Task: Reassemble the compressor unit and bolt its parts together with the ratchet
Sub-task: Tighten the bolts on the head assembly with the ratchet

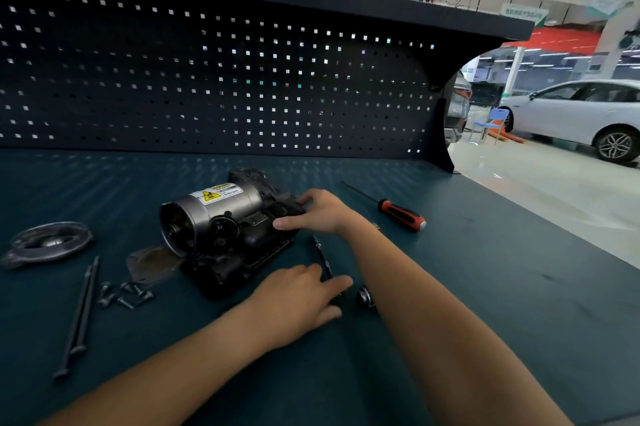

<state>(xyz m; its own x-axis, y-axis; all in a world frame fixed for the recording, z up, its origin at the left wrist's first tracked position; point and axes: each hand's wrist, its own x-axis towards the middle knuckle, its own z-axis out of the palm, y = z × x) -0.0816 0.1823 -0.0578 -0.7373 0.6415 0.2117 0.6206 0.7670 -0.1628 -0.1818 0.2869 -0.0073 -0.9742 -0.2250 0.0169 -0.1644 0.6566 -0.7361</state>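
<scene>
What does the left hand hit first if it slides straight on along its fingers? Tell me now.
Likely the ratchet: its dark shaft lies right at the fingertips of the left hand, perhaps already touching. Beyond it is the right forearm.

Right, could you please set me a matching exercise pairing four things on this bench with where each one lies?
Things:
1. silver-and-black compressor unit
2. red-and-black-handled screwdriver
3. round grey metal end cover
4. pair of long black bolts

Places:
A. farthest left
B. front left, lying side by side
C. centre, touched by the right hand
D. right of the right hand, untouched

Pairs: 1-C, 2-D, 3-A, 4-B.
</scene>
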